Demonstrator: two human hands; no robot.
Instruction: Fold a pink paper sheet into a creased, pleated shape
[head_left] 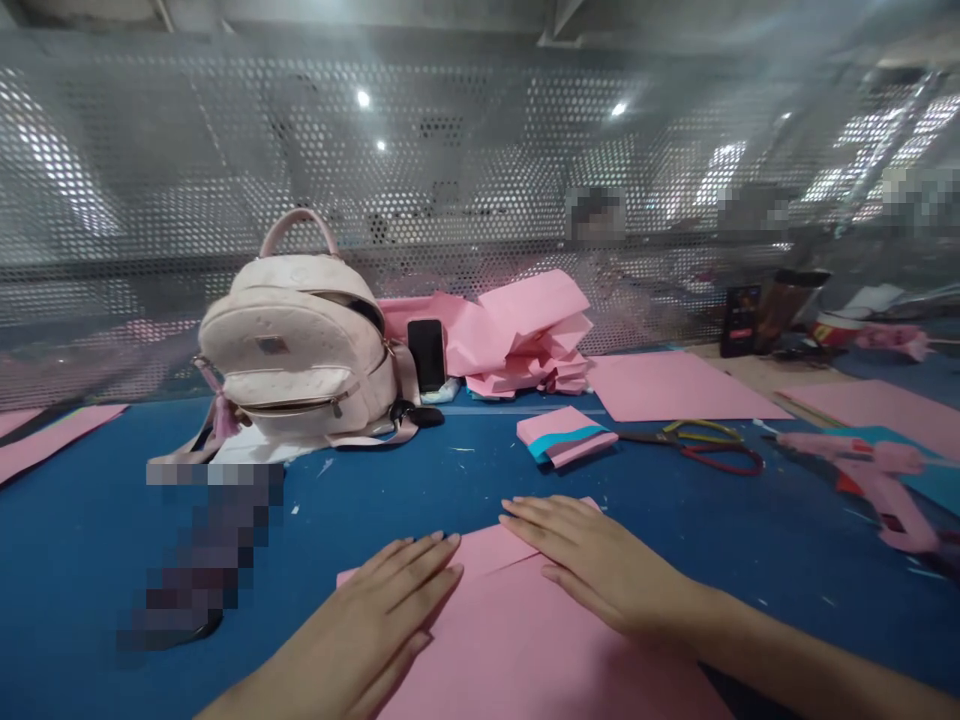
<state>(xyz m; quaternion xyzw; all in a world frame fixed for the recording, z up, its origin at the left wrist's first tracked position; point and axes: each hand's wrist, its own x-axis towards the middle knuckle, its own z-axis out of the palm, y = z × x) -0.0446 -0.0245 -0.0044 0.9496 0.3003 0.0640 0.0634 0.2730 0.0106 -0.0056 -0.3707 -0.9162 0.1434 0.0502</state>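
A pink paper sheet (pixel 517 640) lies on the blue table (pixel 90 540) right in front of me, with a folded flap near its far edge. My left hand (pixel 382 610) rests flat on the sheet's left part, fingers stretched out and together. On the far right part of the sheet, my right hand (pixel 600 560) presses flat across the fold, fingers pointing left. Neither hand holds anything.
A cream backpack (pixel 300 340) stands at the back left with a black phone (pixel 426 354) beside it. Crumpled pink paper (pixel 525 335) is heaped behind. A small folded pink and teal piece (pixel 562 435), scissors (pixel 705 445), a pink glue gun (pixel 877 480) and more pink sheets (pixel 675 385) lie right.
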